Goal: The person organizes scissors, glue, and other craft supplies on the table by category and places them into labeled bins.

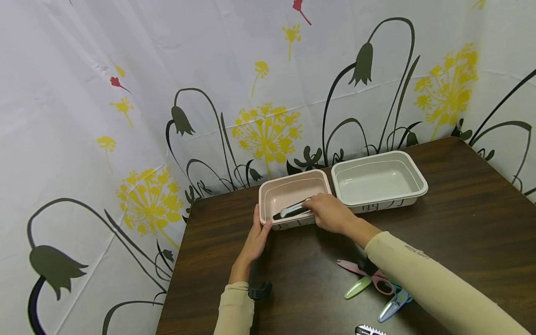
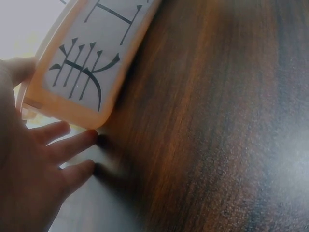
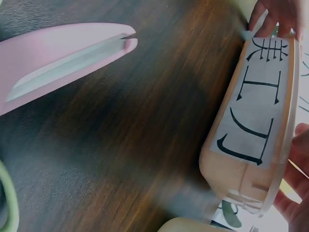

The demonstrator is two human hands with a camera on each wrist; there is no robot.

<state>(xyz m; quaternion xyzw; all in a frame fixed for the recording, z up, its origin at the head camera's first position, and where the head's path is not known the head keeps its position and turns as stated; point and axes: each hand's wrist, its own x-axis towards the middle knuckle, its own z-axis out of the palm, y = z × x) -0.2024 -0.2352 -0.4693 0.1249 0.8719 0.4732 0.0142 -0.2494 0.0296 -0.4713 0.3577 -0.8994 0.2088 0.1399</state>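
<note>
A pink plastic bin (image 1: pixel 293 186) with a black-character label stands near the table's back edge. Inside it lies a light blue-grey and black utility knife (image 1: pixel 291 211), partly over other dark slim items that I cannot tell apart. My right hand (image 1: pixel 332 214) reaches over the bin's front right rim and pinches the knife's right end; its fingertips are partly hidden. At the bin's left front corner my left hand (image 1: pixel 255 239) touches the side, thumb in front. The left wrist view shows the left hand's fingers (image 2: pixel 72 145) spread and fairly straight beside the bin's end.
A pale grey-white bin (image 1: pixel 377 179) stands right of the pink one. Pink scissors (image 1: pixel 370 274), a green-handled tool (image 1: pixel 358 287) and a blue-handled tool (image 1: pixel 394 305) lie under my right forearm. A toothed black-and-silver object (image 1: pixel 369 331) shows at the bottom edge. A flowered curtain (image 1: pixel 234 60) hangs behind.
</note>
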